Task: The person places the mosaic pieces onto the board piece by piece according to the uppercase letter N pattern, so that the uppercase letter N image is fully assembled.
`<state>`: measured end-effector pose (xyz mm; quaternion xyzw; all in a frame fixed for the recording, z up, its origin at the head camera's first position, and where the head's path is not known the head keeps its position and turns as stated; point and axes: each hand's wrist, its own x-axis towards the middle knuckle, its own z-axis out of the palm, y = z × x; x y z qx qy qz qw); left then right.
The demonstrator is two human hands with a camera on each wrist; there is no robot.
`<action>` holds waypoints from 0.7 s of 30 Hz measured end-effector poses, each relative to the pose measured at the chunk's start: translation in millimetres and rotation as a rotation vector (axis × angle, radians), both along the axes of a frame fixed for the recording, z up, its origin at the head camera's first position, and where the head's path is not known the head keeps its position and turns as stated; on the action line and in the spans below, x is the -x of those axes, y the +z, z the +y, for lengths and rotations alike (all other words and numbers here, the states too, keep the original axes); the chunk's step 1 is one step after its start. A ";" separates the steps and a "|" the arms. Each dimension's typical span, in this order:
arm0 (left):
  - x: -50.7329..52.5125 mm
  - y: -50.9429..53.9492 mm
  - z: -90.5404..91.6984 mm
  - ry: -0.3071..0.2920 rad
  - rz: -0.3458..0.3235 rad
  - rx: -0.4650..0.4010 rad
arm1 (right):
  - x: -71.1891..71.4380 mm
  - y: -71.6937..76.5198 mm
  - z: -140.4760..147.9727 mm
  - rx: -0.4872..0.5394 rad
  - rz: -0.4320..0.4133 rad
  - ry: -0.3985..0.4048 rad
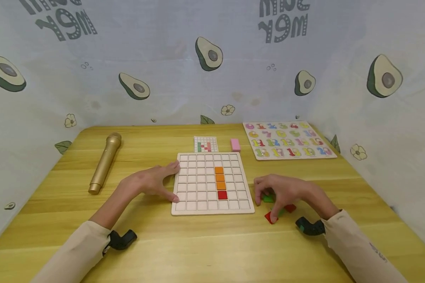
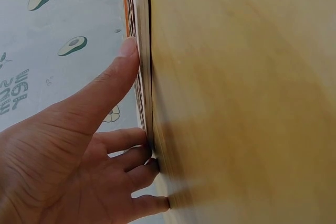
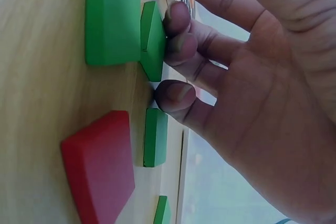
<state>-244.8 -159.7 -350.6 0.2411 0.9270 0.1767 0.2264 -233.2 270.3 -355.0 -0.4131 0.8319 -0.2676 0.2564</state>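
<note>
Three orange tiles and one red tile sit in the grid board at mid-frame. The left hand is spread against its left edge; too firm a push could slide it. The right hand bends over loose tiles right of centre, pinching or not cannot be told; brushing fingers might scatter them. The board's right edge lies just beside that hand; the counter gives most room at lower centre.
</note>
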 end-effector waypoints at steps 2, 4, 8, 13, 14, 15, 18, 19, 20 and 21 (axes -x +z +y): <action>0.1 -0.3 0.2 0.001 0.000 0.003 | -0.7 -0.3 -0.4 -0.014 0.011 -0.009; 0.1 -0.6 0.2 0.001 0.001 0.005 | -1.1 0.0 -1.5 -0.022 0.011 -0.020; -0.3 -1.2 -0.5 -0.001 0.003 0.000 | -1.0 0.5 -2.6 -0.025 -0.004 -0.036; -0.7 -1.1 -0.5 0.001 0.004 0.003 | -0.5 0.8 -2.4 -0.020 -0.008 -0.059; -0.7 -0.9 -0.4 0.002 0.003 0.004 | -0.4 0.7 -2.0 -0.017 -0.006 -0.061; -0.6 -0.7 -0.2 0.003 0.001 0.005 | -0.2 0.3 -1.7 -0.013 -0.004 -0.062; -0.4 -0.2 -0.1 0.003 -0.003 0.005 | 0.5 -0.7 -0.6 -0.006 0.010 -0.065; -0.2 -0.4 -0.3 0.000 -0.003 0.003 | 0.9 -1.1 -0.2 -0.003 0.014 -0.067; 0.0 -0.5 -0.3 0.001 -0.005 0.001 | 1.3 -1.4 0.0 -0.002 0.023 -0.068; 0.1 -0.5 -0.4 0.001 -0.005 -0.001 | 1.7 -1.7 0.0 -0.002 0.030 -0.071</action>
